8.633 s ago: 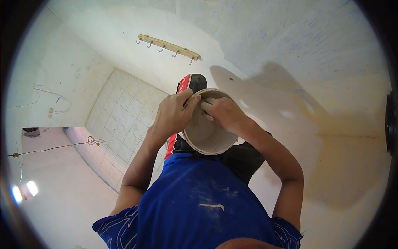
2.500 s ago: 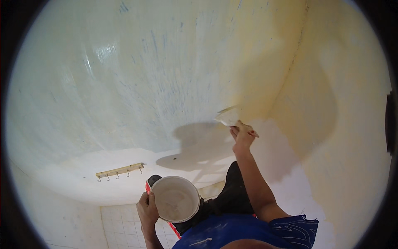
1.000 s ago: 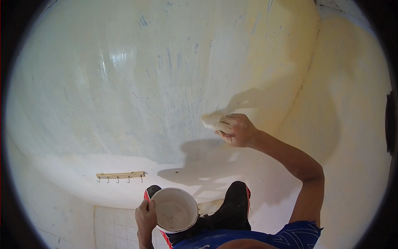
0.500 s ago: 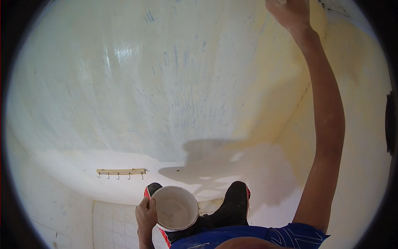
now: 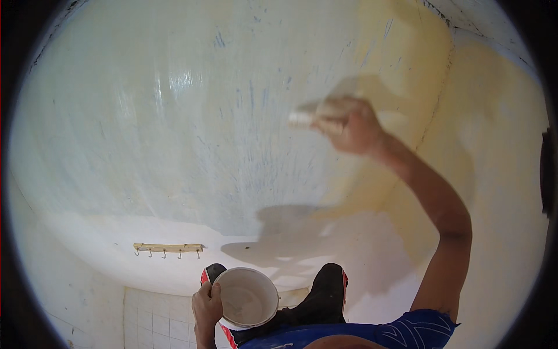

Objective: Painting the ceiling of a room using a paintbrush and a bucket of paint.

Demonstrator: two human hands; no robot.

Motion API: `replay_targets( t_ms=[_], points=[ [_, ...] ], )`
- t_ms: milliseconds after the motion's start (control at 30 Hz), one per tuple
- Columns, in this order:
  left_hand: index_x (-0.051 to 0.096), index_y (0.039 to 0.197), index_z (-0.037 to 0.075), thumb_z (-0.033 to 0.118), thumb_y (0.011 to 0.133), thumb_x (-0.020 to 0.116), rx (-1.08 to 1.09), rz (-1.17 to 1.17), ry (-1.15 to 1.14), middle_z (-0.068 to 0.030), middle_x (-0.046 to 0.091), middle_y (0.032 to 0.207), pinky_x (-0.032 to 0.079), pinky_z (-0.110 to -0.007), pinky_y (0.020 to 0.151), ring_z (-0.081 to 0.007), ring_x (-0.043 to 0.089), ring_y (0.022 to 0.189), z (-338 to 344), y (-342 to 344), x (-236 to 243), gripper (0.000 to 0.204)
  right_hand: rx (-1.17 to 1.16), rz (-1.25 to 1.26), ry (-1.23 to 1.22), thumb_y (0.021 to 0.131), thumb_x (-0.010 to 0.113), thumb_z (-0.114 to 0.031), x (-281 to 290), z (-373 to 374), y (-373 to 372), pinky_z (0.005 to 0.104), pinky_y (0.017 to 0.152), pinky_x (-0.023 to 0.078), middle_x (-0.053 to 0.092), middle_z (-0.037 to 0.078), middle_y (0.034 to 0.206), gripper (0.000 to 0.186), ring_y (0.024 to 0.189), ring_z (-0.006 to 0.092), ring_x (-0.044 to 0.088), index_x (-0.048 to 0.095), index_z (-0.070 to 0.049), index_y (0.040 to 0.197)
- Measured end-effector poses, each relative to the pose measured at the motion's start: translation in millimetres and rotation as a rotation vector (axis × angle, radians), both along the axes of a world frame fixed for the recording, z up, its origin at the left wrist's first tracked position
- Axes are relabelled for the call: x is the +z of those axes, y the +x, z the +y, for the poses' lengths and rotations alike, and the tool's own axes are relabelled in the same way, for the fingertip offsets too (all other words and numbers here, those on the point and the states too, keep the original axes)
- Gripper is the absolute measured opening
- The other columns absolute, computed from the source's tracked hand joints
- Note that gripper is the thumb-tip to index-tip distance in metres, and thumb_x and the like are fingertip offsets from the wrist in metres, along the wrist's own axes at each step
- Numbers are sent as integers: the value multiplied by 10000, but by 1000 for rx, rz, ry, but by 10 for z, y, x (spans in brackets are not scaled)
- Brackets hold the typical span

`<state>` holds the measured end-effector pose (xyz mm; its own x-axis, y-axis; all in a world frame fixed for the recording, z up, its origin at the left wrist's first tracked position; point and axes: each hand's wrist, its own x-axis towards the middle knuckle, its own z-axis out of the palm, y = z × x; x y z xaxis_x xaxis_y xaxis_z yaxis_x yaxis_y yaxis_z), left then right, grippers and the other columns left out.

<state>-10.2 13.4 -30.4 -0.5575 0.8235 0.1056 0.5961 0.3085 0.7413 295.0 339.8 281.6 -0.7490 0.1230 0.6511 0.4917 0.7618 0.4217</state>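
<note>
My right hand [image 5: 357, 128] is raised in front of the wall [image 5: 174, 145], its fingers closed around a paintbrush [image 5: 301, 118]. The pale bristle end points left and is smeared by motion, so I cannot tell whether it touches the wall. Low in the view, my left hand [image 5: 207, 305] grips the left rim of a white bucket [image 5: 250, 278], thumb over the edge. A whitish film shows inside the bucket, which sits over my legs. Pale, streaky coating with bluish marks covers much of the wall; yellowish patches show toward the right corner.
A wooden rack with several hooks [image 5: 168, 248] is fixed low on the wall at left. The corner [image 5: 433, 125] runs down to the right, meeting another wall. A dark object [image 5: 546, 174] stands at the far right edge. White tiles [image 5: 157, 320] lie at lower left.
My right hand has come down and to the left from the upper right, bringing the paintbrush into full view, with the elbow now bent. My left hand and the bucket stay nearly in place.
</note>
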Motion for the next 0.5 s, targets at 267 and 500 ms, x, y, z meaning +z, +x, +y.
replay_targets(
  t_ms=[267,500],
  points=[
    [567,748,-11,294,1004,632,39,-15,-58,-262,599,673,446,-511,599,-461,614,637,15,-8,56,403,-108,239,549,959,674,-237,1967,-208,-155,398,729,546,685,82,926,163,807,261,672,695,-98,1042],
    [567,748,-13,290,1004,626,31,-8,-2,-271,595,675,445,-533,610,-494,604,659,-9,-44,-14,401,98,178,644,739,770,-259,518,21,-296,427,847,580,714,89,1038,334,900,275,695,724,-124,1040]
  ],
)
